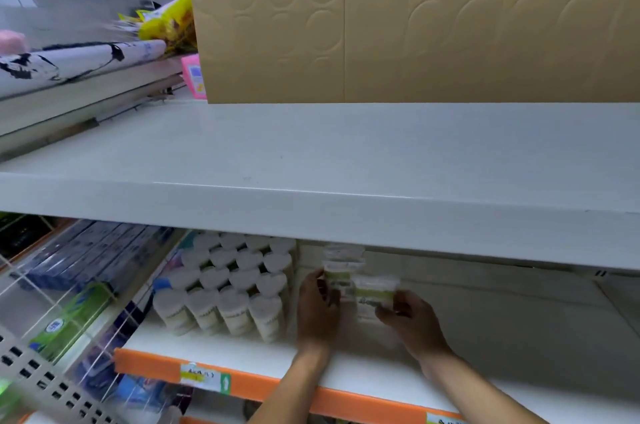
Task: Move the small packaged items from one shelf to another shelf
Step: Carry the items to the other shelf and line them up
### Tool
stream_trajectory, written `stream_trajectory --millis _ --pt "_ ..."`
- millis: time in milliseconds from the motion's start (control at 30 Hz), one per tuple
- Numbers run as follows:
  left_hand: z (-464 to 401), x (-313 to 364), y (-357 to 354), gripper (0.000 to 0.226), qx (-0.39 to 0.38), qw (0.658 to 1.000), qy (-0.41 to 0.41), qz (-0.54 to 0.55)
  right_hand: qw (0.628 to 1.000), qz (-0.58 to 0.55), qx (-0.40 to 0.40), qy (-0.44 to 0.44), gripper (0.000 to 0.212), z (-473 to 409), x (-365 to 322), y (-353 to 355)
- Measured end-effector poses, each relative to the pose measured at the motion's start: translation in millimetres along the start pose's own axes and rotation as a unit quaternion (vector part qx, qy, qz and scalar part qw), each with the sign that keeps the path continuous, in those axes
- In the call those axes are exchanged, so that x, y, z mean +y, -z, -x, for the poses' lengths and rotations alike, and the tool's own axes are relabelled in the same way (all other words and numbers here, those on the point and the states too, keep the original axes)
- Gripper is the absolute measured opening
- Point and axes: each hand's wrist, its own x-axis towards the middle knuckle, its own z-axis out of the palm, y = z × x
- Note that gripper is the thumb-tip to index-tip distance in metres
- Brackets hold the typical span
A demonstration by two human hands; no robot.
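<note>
On the lower white shelf (502, 347), both hands reach in under the upper shelf (311, 153). My left hand (317, 309) grips a small clear packet with a green-and-white label (337, 276), and more such packets stand stacked behind it (343, 252). My right hand (412, 316) holds a second small packet of the same kind (374, 295) just to the right of the first. The packets are blurred. Left of my hands stands a block of several white-capped round containers (228, 281).
A large tan cardboard box (415, 18) sits at the back of the upper shelf. Yellow bags (169, 22) and a pink item (194, 75) lie at its left. The lower shelf has an orange front strip (263, 385) with price tags. Blue boxes (86, 250) fill the left bay.
</note>
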Motion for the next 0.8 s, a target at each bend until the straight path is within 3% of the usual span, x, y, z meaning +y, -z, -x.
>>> stream_trajectory --millis 300,433,600,800 --pt "2 -17 7 0.022 -0.061 0.993 0.008 0.101 0.998 0.022 0.052 0.004 0.027 3 4 -31" --pt "13 -22 16 0.029 -0.053 0.997 0.015 0.052 0.998 0.013 0.054 0.005 0.028 -4 0 -45" --pt "19 -21 22 0.058 -0.077 0.996 0.032 0.029 0.997 -0.02 0.072 -0.013 0.032 -11 -1 -60" --pt "21 -20 23 0.059 -0.079 0.997 0.025 0.009 0.996 -0.029 0.083 -0.03 0.026 -10 11 -66"
